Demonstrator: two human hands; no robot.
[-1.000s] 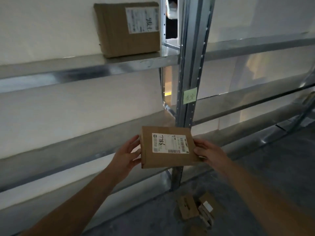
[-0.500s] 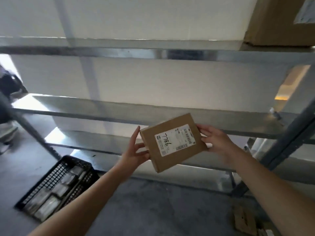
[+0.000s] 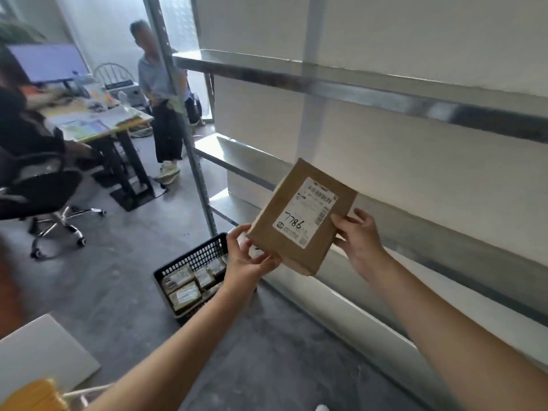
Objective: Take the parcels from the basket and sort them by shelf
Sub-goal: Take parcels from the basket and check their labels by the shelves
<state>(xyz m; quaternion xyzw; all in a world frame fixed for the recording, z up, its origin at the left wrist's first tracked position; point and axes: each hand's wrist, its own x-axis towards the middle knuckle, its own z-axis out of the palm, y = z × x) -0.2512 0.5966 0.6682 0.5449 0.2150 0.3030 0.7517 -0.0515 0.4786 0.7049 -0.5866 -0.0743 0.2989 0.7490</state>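
Note:
I hold a flat brown cardboard parcel [image 3: 278, 221] in front of me, tilted, its white label reading 7786 facing me. My left hand [image 3: 249, 259] grips its lower left corner, and my right hand [image 3: 360, 243] holds its right edge, fingers behind the box. Below it on the floor sits the black plastic basket [image 3: 194, 258] with several small parcels inside. The metal shelves [image 3: 350, 90] run along the wall to the right, behind the parcel.
A steel shelf upright [image 3: 189, 137] stands left of the parcel. Further left are a desk [image 3: 98, 123] with a monitor, a seated person on an office chair [image 3: 44, 191], and a standing person [image 3: 161, 93]. A white board [image 3: 44, 354] lies at the lower left.
My view has swung left, from the shelves to the room and basket. The parcel has turned in both hands, so its label now reads upright. Both hands have kept hold of it.

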